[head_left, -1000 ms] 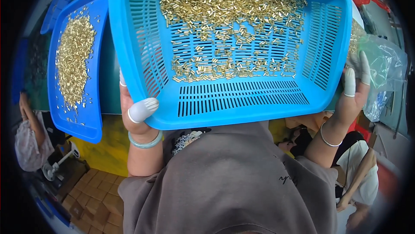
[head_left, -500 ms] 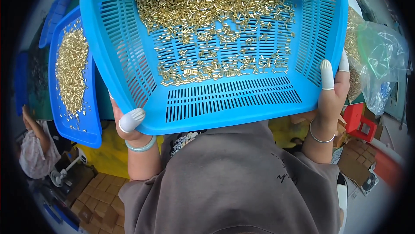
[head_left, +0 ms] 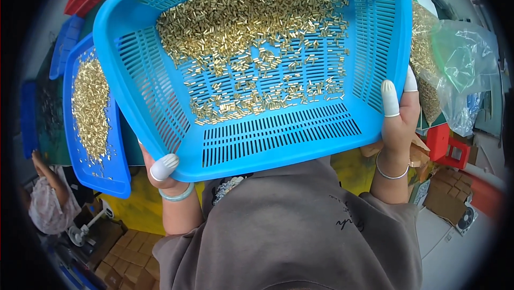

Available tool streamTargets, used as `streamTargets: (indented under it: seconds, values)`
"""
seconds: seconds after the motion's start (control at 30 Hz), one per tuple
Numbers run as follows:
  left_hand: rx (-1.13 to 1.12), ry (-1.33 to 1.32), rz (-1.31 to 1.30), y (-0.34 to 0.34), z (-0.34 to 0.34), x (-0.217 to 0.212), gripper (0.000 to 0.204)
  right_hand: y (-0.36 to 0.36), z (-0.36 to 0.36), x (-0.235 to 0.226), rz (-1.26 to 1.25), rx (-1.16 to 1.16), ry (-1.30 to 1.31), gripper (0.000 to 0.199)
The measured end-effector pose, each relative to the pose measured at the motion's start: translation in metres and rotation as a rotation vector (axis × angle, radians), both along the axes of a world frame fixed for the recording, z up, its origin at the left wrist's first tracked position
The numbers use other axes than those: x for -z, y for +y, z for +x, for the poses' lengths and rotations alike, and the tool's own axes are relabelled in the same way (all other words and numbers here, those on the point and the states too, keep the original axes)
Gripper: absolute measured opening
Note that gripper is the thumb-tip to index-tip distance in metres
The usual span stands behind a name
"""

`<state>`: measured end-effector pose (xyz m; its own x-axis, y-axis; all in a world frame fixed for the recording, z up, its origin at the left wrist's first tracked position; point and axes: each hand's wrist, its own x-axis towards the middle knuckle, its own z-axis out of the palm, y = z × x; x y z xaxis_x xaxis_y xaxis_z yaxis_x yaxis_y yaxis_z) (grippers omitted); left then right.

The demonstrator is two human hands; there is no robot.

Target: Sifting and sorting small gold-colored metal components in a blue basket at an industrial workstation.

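A light-blue slotted plastic basket (head_left: 278,153) is held up in front of me by both hands. My left hand (head_left: 163,172) grips its near left corner, the thumb in a white finger cot over the rim. At the right side my right hand (head_left: 399,116) clasps the wall, white cots on the thumb and a finger; the other fingers are hidden behind the basket. Inside lie a great many small brass-coloured metal cylinders (head_left: 235,19), heaped toward the far side and scattered thinly toward the near side.
Left of the basket, a darker blue tray (head_left: 120,180) holds more brass pieces (head_left: 91,108). A clear plastic bag (head_left: 463,59) and a red plastic frame (head_left: 447,148) are at right. Another person (head_left: 51,199) is at far left. Cardboard boxes (head_left: 128,252) stand on the floor.
The basket, still in both hands, has shifted slightly left and nearer in the picture. The surroundings have also moved down a little in view. My grip looks the same.
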<state>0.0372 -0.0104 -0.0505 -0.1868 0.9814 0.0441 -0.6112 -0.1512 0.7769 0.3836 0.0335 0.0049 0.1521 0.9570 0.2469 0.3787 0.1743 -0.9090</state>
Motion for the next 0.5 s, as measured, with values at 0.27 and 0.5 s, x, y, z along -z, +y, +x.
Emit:
streamTargets:
  seconds: [0.27, 0.5]
  values:
    - [0.001, -0.045, -0.043, -0.001, 0.001, -0.009, 0.076, -0.001, -0.001, -0.006, -0.059, -0.026, 0.025, 0.045]
    - [0.005, 0.02, -0.043, 0.003, 0.001, -0.013, 0.078, 0.002, -0.002, -0.009, -0.048, -0.041, 0.018, 0.044]
